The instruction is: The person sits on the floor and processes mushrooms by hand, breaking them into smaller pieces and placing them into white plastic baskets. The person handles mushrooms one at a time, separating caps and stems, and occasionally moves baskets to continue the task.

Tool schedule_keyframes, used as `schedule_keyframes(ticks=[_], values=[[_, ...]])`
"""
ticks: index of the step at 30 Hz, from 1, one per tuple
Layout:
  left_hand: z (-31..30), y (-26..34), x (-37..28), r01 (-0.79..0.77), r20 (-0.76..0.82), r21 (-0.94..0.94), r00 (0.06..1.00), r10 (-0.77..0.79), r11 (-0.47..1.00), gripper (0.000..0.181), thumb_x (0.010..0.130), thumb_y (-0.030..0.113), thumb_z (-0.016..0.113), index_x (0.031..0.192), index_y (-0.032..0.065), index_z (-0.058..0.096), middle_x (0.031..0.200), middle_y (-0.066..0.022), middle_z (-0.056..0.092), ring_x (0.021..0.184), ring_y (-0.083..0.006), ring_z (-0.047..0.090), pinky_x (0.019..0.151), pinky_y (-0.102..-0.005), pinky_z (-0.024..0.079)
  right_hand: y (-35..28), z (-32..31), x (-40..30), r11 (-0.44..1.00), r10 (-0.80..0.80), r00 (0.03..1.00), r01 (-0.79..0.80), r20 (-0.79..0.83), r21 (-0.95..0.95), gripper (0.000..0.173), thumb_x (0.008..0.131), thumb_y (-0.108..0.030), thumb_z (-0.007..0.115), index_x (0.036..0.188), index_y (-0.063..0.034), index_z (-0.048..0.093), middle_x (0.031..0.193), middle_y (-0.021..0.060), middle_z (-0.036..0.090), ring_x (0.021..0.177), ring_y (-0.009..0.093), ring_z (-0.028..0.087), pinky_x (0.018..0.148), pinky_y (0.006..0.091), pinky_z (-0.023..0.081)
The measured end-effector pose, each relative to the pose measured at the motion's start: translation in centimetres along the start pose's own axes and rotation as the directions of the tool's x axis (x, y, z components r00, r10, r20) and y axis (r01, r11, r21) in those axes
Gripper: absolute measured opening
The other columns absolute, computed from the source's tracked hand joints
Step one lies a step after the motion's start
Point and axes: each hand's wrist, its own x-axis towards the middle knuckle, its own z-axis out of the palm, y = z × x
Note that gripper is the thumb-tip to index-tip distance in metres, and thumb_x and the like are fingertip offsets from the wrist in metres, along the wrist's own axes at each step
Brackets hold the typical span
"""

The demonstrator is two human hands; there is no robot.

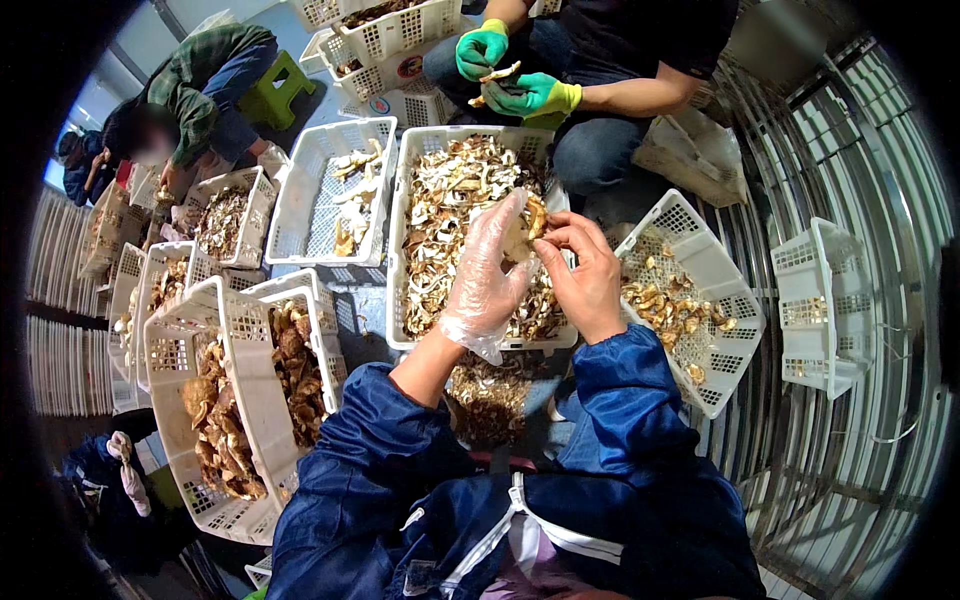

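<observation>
My left hand (487,270), in a clear plastic glove, grips a pale mushroom piece with a brown edge (536,217). The fingertips of my bare right hand (581,270) pinch that same piece from the right side. Part of the piece is hidden behind my left fingers. Both hands are above a white plastic crate (396,300) heaped with mushroom trimmings (442,187). Close to my right wrist, a tilted white basket (720,382) holds loose brown and yellow mushroom pieces (660,300).
Opposite me, a person in green gloves (532,94) holds mushroom pieces. A white crate (289,217) with pale slices stands left, near baskets of large brown mushrooms (225,420). More trimmings (487,401) lie below my wrists. Another person (202,90) bends at upper left; metal racking (862,187) lines the right.
</observation>
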Motion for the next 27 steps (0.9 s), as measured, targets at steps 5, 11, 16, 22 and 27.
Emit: schedule_keyframes(ticks=[5, 11, 16, 22, 27], values=[[-0.5, 0.1, 0.1, 0.049, -0.017, -0.003, 0.999, -0.049, 0.999, 0.070, 0.084, 0.002, 0.073, 0.148, -0.0012, 0.046, 0.144, -0.0226, 0.051, 0.136, -0.0356, 0.052, 0.115, -0.0409, 0.041, -0.6, -0.1, 0.3, 0.978, 0.155, 0.988, -0.156, 0.014, 0.137, 0.013, 0.093, -0.012, 0.073, 0.097, -0.0015, 0.068, 0.120, 0.0144, 0.071, 0.098, 0.028, 0.071, 0.085, 0.0362, 0.056], [-0.3, 0.3, 0.0, 0.001, -0.026, 0.056, 1.000, 0.000, 0.998, 0.071, 0.080, 0.001, 0.074, 0.147, 0.0015, 0.049, 0.140, -0.0216, 0.055, 0.132, -0.0392, 0.053, 0.113, -0.0448, 0.042, 0.2, 0.1, 0.1, 1.000, -0.022, 1.000, 0.022, -0.002, 0.018, 0.012, 0.096, -0.012, 0.071, 0.100, -0.0013, 0.067, 0.114, 0.0131, 0.074, 0.092, 0.024, 0.073, 0.081, 0.0347, 0.057], [-0.8, 0.0, -0.1, 0.096, 0.023, -0.036, 0.995, -0.095, 0.995, 0.071, 0.081, 0.005, 0.073, 0.147, -0.0003, 0.048, 0.138, -0.0221, 0.055, 0.131, -0.0376, 0.054, 0.112, -0.0424, 0.043, 0.1, -0.2, 0.3, 0.976, 0.152, 0.988, -0.150, -0.005, 0.160, 0.013, 0.095, -0.012, 0.071, 0.099, -0.0007, 0.068, 0.111, 0.0136, 0.074, 0.089, 0.026, 0.073, 0.080, 0.0351, 0.058], [-0.6, -0.2, 0.0, 0.213, 0.064, -0.093, 0.976, -0.208, 0.973, 0.073, 0.083, 0.011, 0.077, 0.149, -0.0016, 0.046, 0.142, -0.0202, 0.053, 0.132, -0.0299, 0.054, 0.112, -0.0383, 0.044, 0.1, -0.5, 0.2, 0.997, -0.067, 0.997, 0.066, 0.038, 0.038, 0.011, 0.094, -0.012, 0.072, 0.098, -0.0023, 0.068, 0.107, 0.0132, 0.074, 0.089, 0.030, 0.073, 0.077, 0.0373, 0.057], [-0.8, -0.3, -0.2, 0.124, 0.084, 0.058, 0.988, -0.128, 0.991, 0.073, 0.084, 0.011, 0.079, 0.149, -0.0002, 0.048, 0.141, -0.0164, 0.053, 0.131, -0.0256, 0.055, 0.111, -0.0361, 0.044, 0.3, -0.5, 0.1, 0.998, -0.049, 0.998, 0.051, 0.048, -0.047, 0.010, 0.095, -0.010, 0.072, 0.101, -0.0018, 0.069, 0.102, 0.0115, 0.074, 0.087, 0.022, 0.072, 0.076, 0.0330, 0.057]])
